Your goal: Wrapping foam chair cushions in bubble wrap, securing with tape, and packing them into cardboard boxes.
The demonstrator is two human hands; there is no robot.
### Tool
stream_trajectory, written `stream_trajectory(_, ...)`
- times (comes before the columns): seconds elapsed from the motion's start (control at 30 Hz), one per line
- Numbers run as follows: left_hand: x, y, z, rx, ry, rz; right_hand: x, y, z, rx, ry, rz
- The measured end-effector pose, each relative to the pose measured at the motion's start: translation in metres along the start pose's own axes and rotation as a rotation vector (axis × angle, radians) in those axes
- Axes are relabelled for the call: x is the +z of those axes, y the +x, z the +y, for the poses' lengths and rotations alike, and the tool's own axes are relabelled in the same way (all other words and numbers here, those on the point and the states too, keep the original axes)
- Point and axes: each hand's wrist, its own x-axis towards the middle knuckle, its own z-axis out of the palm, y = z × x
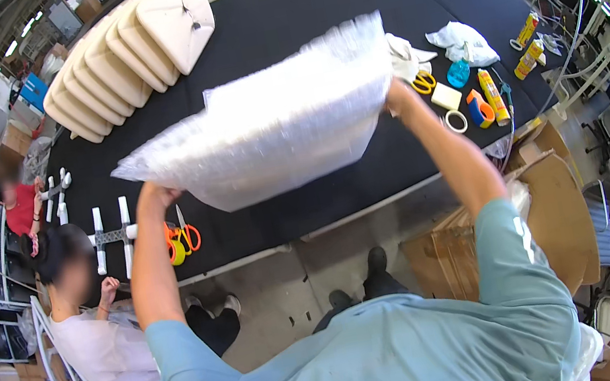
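Observation:
A large piece of bubble wrap [286, 128], whitish and see-through, is stretched between my hands above the black table [325, 211]. My left hand [159, 193] grips its lower left edge, with the fingers partly hidden by the plastic. At its right edge, my right hand [397, 99] is closed on it, fingers mostly out of sight behind the wrist. Just below the wrap, near my left forearm, lie orange-handled scissors [188, 237] and a yellow tape roll [176, 251].
Cream padded panels [127, 59] stand in a row at the far left. Yellow scissors [424, 81], an orange-and-blue tape roll [480, 109], a yellow spray can [493, 97] and a white bag [463, 44] lie at right. A person in white [95, 342] is on my left. Cardboard [551, 220] leans at right.

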Motion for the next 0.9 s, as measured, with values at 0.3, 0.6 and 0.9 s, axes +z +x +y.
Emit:
stream_trajectory(0.3,0.08,-0.001,-0.047,0.74,0.437,0.842,-0.06,-0.039,0.027,-0.395,-0.537,0.216)
stream_trajectory(0.6,0.123,0.044,-0.051,1.15,0.301,0.93,0.059,-0.084,0.005,-0.775,-0.338,0.289)
stream_trajectory(0.9,0.074,0.093,-0.043,1.281,0.073,0.663,0.04,-0.099,0.022,-0.734,-0.514,0.114)
